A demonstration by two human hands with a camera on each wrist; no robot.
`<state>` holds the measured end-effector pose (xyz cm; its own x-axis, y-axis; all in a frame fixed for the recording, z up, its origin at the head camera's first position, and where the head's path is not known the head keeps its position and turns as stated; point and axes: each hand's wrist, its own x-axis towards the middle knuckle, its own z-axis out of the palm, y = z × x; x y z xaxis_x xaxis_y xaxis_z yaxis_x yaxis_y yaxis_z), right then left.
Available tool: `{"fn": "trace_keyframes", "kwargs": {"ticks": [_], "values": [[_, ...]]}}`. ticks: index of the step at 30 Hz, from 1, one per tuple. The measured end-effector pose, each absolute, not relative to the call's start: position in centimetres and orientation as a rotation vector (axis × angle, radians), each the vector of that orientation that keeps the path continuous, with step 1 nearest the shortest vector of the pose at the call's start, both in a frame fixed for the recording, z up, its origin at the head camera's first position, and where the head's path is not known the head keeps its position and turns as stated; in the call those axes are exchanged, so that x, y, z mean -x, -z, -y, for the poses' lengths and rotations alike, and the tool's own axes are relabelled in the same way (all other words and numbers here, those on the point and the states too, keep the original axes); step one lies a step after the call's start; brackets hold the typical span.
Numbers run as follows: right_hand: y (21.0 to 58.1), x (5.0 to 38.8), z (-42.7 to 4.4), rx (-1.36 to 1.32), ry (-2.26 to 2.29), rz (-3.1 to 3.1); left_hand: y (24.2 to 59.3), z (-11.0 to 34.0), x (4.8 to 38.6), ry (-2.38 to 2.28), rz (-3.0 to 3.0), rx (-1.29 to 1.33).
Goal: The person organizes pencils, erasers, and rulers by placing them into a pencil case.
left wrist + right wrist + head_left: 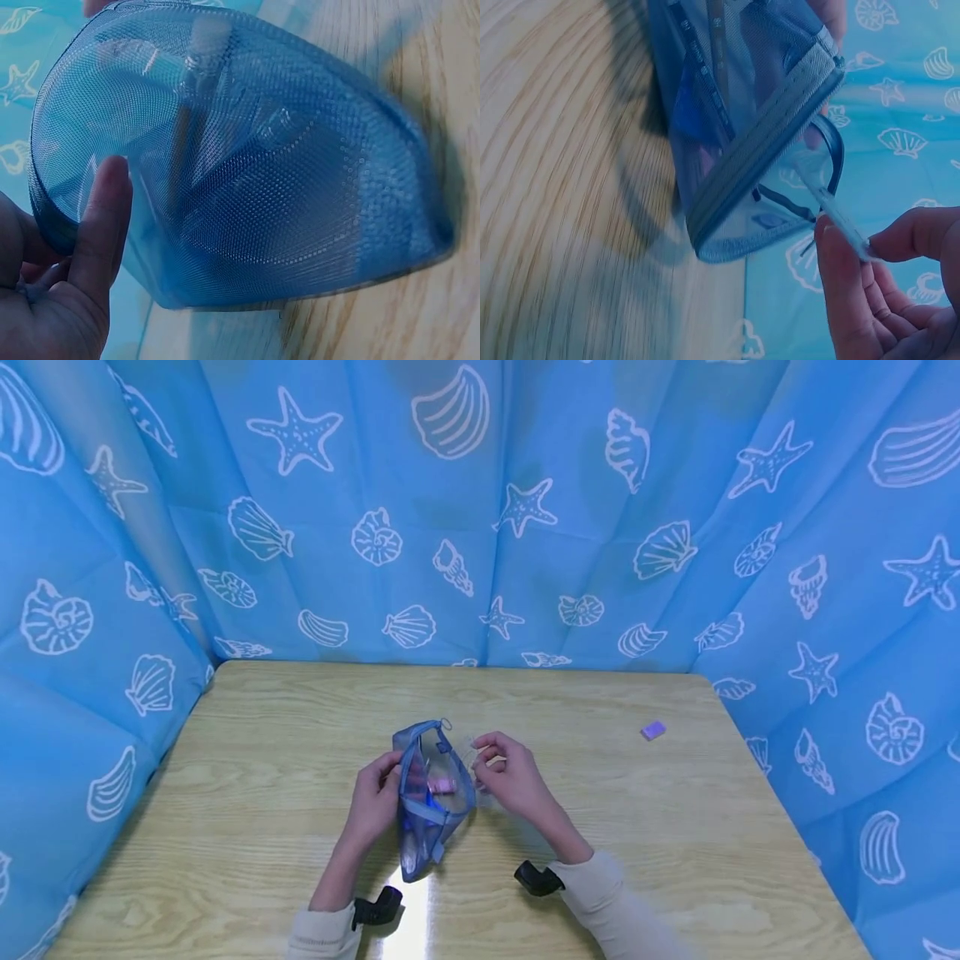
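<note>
A blue mesh zipper pouch point(420, 827) stands propped above the table, its mouth open. My left hand point(375, 797) grips one side of its rim, thumb against the mesh in the left wrist view. Beside the opposite side, my right hand point(513, 777) pinches a thin clear plastic piece point(832, 206) between thumb and fingers; its exact kind is unclear. That piece's far end reaches the pouch mouth. Through the mesh show a dark pencil point(701, 71), a brown pencil point(717, 45), something pink point(442, 786) and something blue point(690, 105).
A small purple block point(653, 730) lies at the right of the wooden table point(285, 735). Blue curtains point(480, 510) with white shell and starfish prints hang behind and on both sides. Each wrist wears a black camera mount point(538, 878).
</note>
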<state>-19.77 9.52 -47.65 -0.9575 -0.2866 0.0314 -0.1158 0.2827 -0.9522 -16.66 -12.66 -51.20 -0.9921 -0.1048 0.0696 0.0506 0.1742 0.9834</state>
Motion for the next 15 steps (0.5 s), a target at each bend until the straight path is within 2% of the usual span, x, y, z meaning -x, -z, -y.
{"fn": "trace_keyframes", "kwargs": {"ticks": [15], "values": [[48.0,19.7,-7.2,0.421,1.691,-2.440,51.0,12.7,16.3,2.061,2.245,0.004]]}}
